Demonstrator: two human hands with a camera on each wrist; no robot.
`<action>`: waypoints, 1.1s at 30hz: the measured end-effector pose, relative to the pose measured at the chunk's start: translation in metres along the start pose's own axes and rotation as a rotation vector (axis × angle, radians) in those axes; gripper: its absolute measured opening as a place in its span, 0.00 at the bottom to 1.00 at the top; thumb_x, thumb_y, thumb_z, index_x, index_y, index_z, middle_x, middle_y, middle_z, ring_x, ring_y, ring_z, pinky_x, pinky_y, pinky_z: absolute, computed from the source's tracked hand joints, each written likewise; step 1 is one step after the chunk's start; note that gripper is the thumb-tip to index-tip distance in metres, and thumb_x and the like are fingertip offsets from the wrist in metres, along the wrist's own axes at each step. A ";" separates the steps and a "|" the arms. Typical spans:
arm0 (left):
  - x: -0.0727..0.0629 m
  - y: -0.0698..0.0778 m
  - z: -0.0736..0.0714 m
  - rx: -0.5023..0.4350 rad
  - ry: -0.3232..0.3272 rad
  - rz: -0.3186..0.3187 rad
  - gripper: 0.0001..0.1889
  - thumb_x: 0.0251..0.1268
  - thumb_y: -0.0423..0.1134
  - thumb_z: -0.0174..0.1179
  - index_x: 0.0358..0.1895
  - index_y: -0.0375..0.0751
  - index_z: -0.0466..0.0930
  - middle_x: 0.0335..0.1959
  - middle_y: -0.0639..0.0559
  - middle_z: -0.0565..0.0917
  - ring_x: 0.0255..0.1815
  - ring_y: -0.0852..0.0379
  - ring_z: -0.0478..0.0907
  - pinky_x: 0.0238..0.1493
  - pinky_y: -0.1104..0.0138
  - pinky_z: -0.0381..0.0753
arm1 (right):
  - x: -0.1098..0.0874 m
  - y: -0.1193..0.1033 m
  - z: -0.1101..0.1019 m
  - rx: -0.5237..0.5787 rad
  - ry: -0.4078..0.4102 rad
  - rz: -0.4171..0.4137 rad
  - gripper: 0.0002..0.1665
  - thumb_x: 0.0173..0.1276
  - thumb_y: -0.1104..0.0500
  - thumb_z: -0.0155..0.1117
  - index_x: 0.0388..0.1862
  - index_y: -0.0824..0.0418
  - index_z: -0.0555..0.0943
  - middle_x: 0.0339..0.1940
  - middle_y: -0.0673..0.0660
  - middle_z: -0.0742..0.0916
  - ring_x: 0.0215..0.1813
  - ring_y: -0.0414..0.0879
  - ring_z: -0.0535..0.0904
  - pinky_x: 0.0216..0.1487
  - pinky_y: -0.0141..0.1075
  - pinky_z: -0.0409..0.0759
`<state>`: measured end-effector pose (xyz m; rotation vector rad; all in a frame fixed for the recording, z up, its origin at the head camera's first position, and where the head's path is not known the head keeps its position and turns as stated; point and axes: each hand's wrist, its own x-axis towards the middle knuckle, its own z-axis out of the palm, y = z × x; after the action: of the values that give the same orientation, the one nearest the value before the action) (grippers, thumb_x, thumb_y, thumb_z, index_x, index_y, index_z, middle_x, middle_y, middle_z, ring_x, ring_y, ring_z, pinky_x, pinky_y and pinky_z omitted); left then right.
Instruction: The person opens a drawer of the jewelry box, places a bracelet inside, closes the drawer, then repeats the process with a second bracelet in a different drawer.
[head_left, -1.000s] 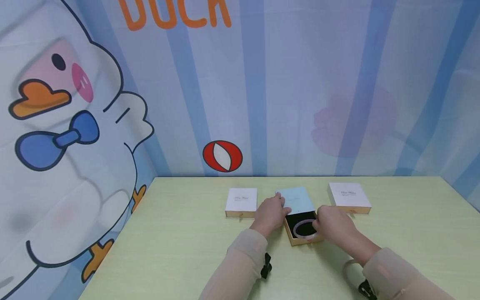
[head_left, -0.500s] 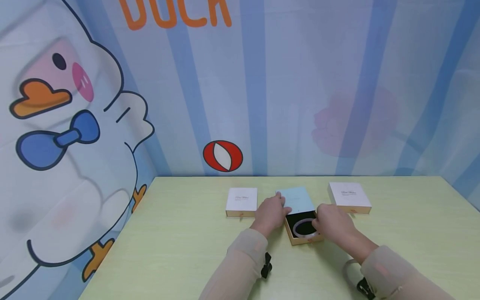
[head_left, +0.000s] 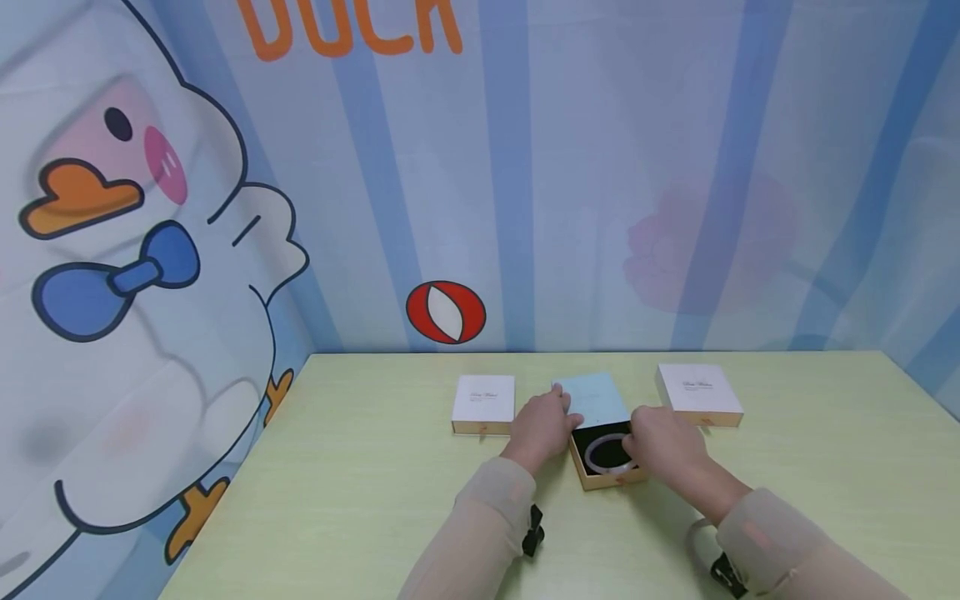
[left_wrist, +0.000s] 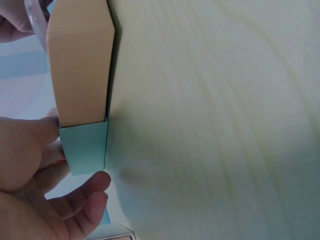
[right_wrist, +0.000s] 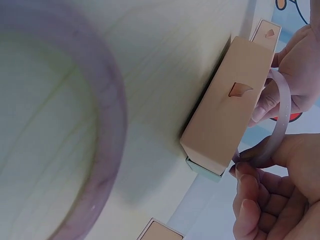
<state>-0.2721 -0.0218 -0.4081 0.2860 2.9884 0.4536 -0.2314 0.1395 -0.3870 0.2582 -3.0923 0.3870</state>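
A pale lilac bangle (head_left: 587,460) (right_wrist: 284,102) stands tilted out of the black-lined tan drawer (head_left: 609,481) (right_wrist: 222,107) of a jewelry box. My right hand (head_left: 669,446) (right_wrist: 295,182) pinches the bangle's right side between thumb and forefinger. The drawer is partly out of its light blue sleeve (head_left: 596,396) (left_wrist: 85,150). On the sleeve's left side, my left hand (head_left: 542,427) (left_wrist: 30,175) grips it, thumb on top and fingers along the side. Another lilac bangle (right_wrist: 112,115) hangs round my right wrist, large and close in the right wrist view.
One white box (head_left: 483,396) lies left of my left hand. Another white box (head_left: 699,390) lies behind my right hand. All rest on a pale wood-grained table (head_left: 337,500), with a blue striped cloth (head_left: 585,208) behind it.
My right hand has shifted slightly left and away from me, and the bangle has moved a little with it. The left hand and the box stay in place.
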 end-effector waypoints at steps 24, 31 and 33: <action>0.002 -0.002 0.003 0.026 0.007 0.007 0.23 0.70 0.52 0.50 0.65 0.50 0.71 0.73 0.53 0.63 0.65 0.51 0.71 0.60 0.63 0.75 | 0.005 0.000 0.006 -0.033 0.032 0.002 0.13 0.60 0.62 0.57 0.16 0.60 0.74 0.15 0.53 0.75 0.18 0.45 0.68 0.15 0.34 0.62; 0.002 -0.001 0.003 0.030 0.004 0.004 0.24 0.70 0.53 0.50 0.65 0.50 0.71 0.73 0.54 0.63 0.65 0.51 0.71 0.60 0.63 0.75 | 0.005 0.000 0.007 -0.030 0.039 0.000 0.13 0.60 0.62 0.57 0.15 0.60 0.73 0.15 0.53 0.75 0.18 0.45 0.68 0.15 0.34 0.62; 0.002 -0.001 0.003 0.034 0.003 0.004 0.24 0.70 0.53 0.50 0.66 0.50 0.70 0.73 0.54 0.63 0.65 0.52 0.71 0.60 0.63 0.75 | 0.005 -0.001 0.006 -0.027 0.040 0.000 0.13 0.60 0.62 0.57 0.15 0.60 0.73 0.15 0.53 0.75 0.18 0.45 0.68 0.15 0.34 0.62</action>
<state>-0.2743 -0.0216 -0.4112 0.2939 3.0012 0.4046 -0.2363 0.1363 -0.3929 0.2474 -3.0556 0.3454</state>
